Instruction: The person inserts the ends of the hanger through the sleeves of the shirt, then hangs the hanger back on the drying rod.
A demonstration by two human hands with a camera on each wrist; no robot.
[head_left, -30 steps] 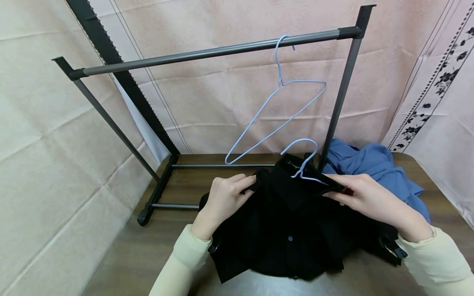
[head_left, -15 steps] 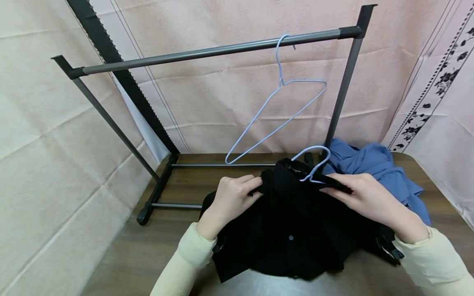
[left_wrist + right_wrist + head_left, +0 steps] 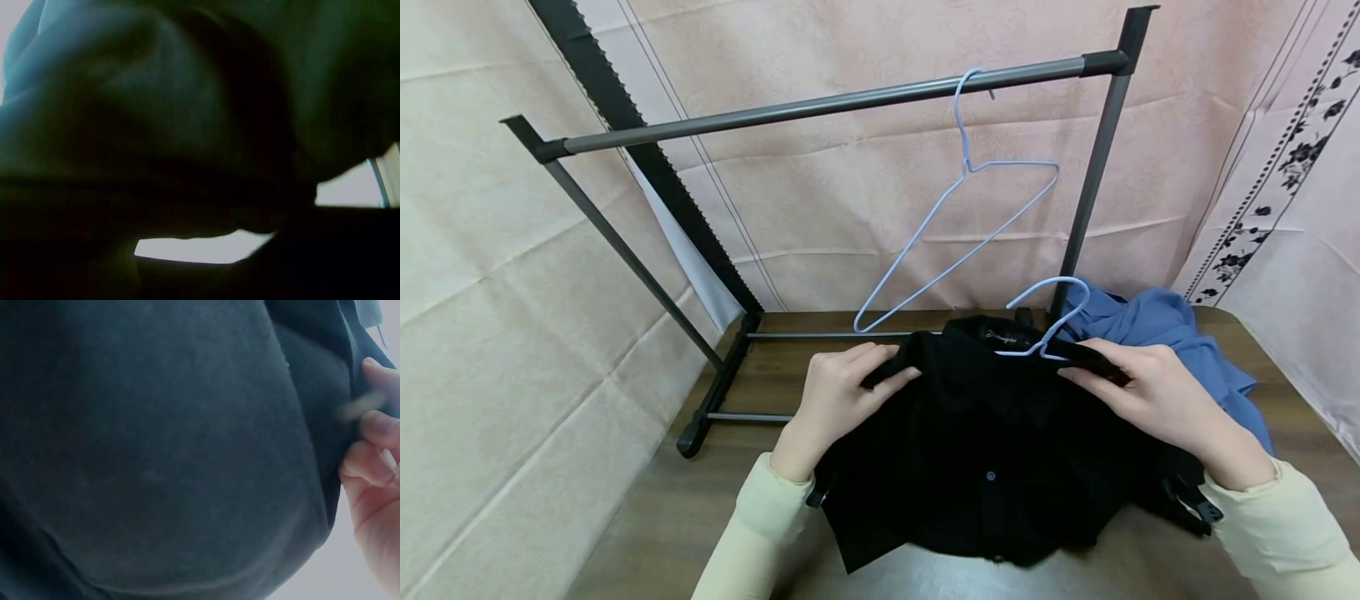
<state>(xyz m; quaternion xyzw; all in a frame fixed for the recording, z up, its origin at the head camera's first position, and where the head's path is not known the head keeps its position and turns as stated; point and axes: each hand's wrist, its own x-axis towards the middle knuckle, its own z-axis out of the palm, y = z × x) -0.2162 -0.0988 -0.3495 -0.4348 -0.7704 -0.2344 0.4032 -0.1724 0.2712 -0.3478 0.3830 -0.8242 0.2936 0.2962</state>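
A black button-up shirt [image 3: 955, 442] is spread in front of me, its collar and inner label facing up. From the neck opening sticks the hook of a light blue wire hanger [image 3: 1078, 302]; most of its body is hidden inside the cloth. My left hand [image 3: 838, 392] pinches the shirt near the left shoulder. On the other side, my right hand [image 3: 1157, 400] grips the right shoulder edge with thumb and fingers, close beside the hanger. The right wrist view shows curled fingers [image 3: 372, 462] against the dark fabric. Dark, blurred cloth [image 3: 187, 125] fills most of the left wrist view.
A grey metal clothes rack [image 3: 820, 108] stands behind the shirt, with a second light blue hanger [image 3: 917, 242] on its bar. Blue clothing [image 3: 1195, 358] lies heaped at the right on the wooden table [image 3: 647, 517]. Pale curtains [image 3: 820, 217] enclose the back and sides.
The hanger's hook has shifted right, dipping and then rising. My left hand moved right, then back left, drawing the left shoulder outward. The collar lies wider and shows its label more plainly.
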